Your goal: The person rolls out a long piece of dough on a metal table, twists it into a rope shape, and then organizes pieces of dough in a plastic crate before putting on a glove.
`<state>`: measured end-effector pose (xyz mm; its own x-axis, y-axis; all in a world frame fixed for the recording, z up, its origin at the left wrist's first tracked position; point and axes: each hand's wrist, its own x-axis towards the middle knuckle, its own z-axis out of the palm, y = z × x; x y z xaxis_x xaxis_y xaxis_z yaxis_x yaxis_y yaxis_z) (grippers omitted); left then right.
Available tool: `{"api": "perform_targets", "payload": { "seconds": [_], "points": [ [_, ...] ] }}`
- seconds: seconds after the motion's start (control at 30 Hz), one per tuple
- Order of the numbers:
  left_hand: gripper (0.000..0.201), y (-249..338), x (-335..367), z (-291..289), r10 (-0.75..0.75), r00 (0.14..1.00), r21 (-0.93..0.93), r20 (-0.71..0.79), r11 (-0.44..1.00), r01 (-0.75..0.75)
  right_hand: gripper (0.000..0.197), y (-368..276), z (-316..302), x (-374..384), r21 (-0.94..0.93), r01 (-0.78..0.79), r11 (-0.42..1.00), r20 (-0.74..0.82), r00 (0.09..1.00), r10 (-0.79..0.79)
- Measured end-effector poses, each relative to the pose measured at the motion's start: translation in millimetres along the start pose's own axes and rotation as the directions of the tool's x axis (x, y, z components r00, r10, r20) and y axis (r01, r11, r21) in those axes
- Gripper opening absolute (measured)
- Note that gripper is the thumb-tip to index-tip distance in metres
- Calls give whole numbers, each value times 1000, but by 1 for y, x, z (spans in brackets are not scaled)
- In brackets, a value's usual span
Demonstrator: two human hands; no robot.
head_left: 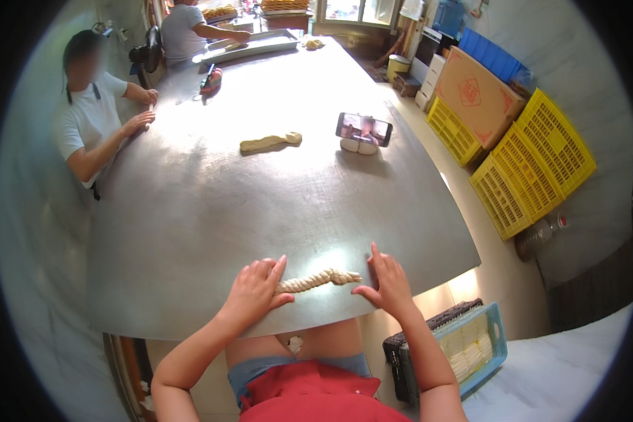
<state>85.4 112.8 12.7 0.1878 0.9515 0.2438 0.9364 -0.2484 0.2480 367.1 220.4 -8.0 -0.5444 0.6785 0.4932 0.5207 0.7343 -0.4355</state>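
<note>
A twisted rope of dough [316,280] lies on the metal table [211,239] near its front edge. My left hand [257,285] rests flat over the rope's left end and hides it, fingers stretched out. Just past the right end, where the twist looks thicker and knotted, my right hand [388,281] is spread with thumb and forefinger apart; it holds nothing. Farther up the table sits a smooth, untwisted strip of dough [271,142].
A phone [363,129] leans on a white stand at the right. One co-worker [95,119] works at the left edge, another [190,32] by a large tray [253,47]. Yellow crates [534,162] and a blue crate of dough pieces [496,341] stand right of the table.
</note>
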Motion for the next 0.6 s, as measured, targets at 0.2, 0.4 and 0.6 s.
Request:
{"api": "perform_targets", "payload": {
  "seconds": [0.2, 0.4, 0.6],
  "points": [
    [24, -11, -30, -12, -98, 995, -390, 3, 916, 91, 32, -33, 13, 16, 271, -127, 954, 448, 894, -9],
    [22, -85, -52, -51, 226, 932, -722, 285, 690, 53, 24, -43, -13, 74, 453, -256, 854, 845, 428, -320],
    [35, -159, 66, -107, -584, 788, -956, -194, -68, -285, 50, -22, 12, 263, 953, 103, -284, 24, 912, 409]
  ]
}}
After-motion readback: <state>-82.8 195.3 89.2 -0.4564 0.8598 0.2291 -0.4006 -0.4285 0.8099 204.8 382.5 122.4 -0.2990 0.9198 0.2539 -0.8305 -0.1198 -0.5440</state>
